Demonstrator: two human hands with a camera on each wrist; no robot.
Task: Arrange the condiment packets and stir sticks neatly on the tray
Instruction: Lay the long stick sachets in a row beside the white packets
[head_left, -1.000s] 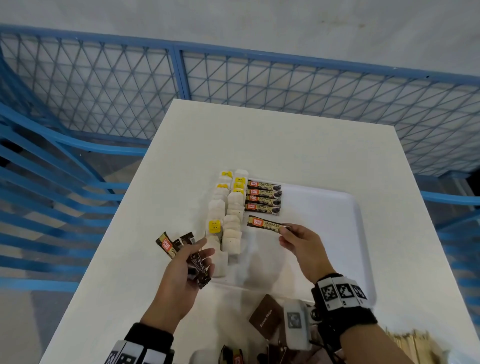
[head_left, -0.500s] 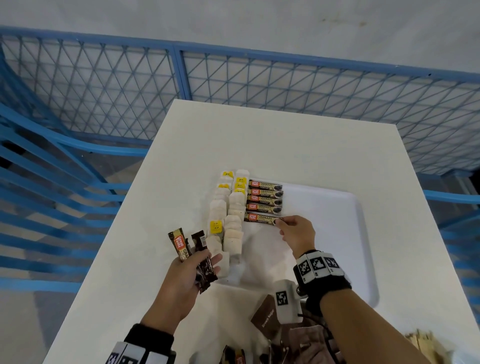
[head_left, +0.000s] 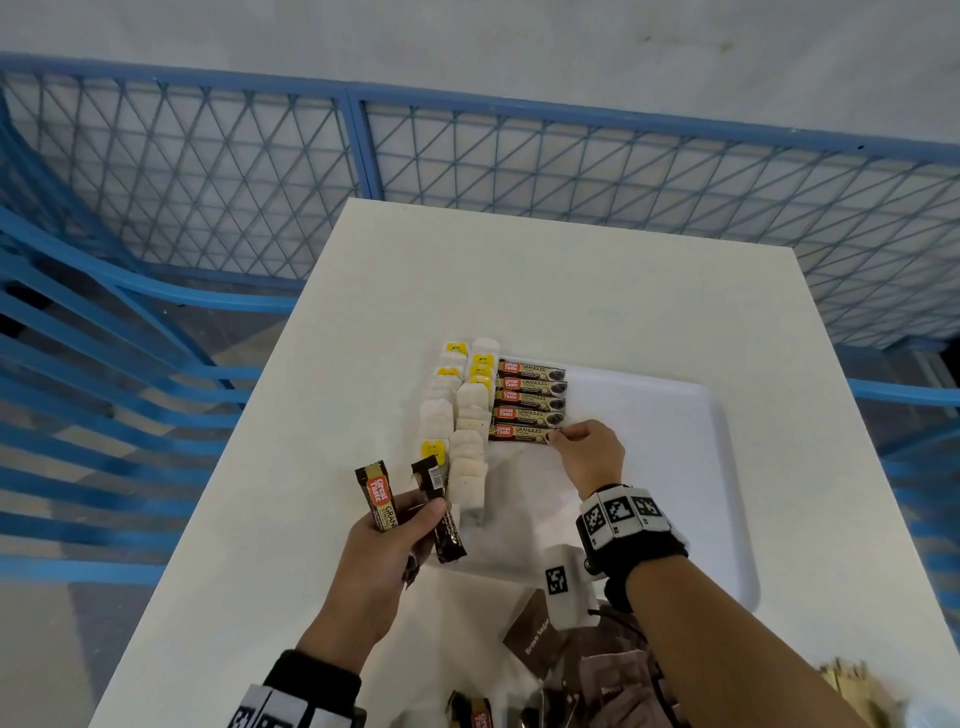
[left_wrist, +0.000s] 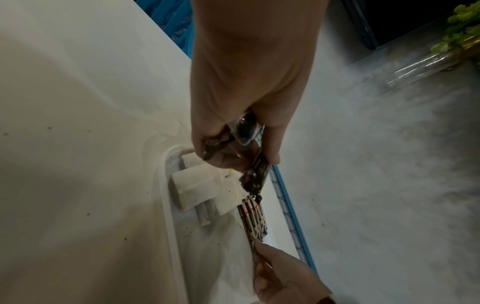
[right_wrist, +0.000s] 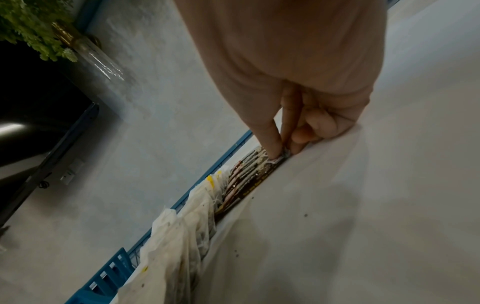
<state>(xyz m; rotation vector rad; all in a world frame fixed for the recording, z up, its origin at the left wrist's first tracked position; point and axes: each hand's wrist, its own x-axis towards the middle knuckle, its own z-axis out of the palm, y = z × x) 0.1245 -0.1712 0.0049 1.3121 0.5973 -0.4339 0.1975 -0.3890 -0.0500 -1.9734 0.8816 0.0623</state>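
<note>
A white tray (head_left: 691, 457) lies on the white table. Two columns of tea bags (head_left: 467, 431) run down its left side. Beside them sits a stack of dark coffee stick packets (head_left: 530, 400) in a neat row. My right hand (head_left: 558, 437) pinches the right end of the nearest packet (head_left: 519, 432), which lies flat on the tray below the others. My left hand (head_left: 410, 519) hovers near the tray's near-left corner, gripping several more coffee packets (head_left: 382, 496). The left wrist view shows those coffee packets (left_wrist: 249, 152) fanned in the fingers.
Brown sugar packets (head_left: 535, 636) and more sachets lie at the table's near edge. Wooden stir sticks (head_left: 857, 691) sit at the near right. A blue mesh fence (head_left: 467, 171) surrounds the table. The tray's right half is bare.
My right hand carried one coffee packet forward and set it down as the nearest in the row. The left hand lifted its packets slightly.
</note>
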